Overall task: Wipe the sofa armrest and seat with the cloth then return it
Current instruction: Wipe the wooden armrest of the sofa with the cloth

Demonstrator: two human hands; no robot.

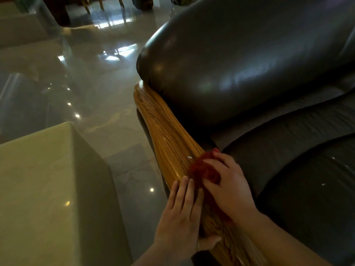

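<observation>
The red cloth (203,169) sits low in the middle of the frame, bunched up in a ball on the wooden armrest (165,131). The right hand (228,187) lies on top of it, with its fingers bent over the ball and holding it against the wood. The left hand (182,217) is just beside it, lower and to the left. Its fingers are straight and lie flat on the edge of the wood, holding nothing.

The cloth looks soft, fuzzy and very light. I think it squashes easily and can slip out of a loose hold. The best way to hold it is with the whole palm on top and the fingers tucked round the sides. The wood is shiny and smooth, so the cloth should slide along it easily.

A small white bit (189,157) lies on the wood, just above the cloth. The dark seat (307,189) fills the lower right and has white specks (323,184) on it, so it looks not yet wiped.

A big dark cushion (240,64) fills the upper right and hangs over the top end of the armrest. It could block the cloth up there. The shiny floor (96,73) is on the left. A pale block (48,179) stands at the lower left, well apart from the hands. I cannot tell where the cloth goes back to.
</observation>
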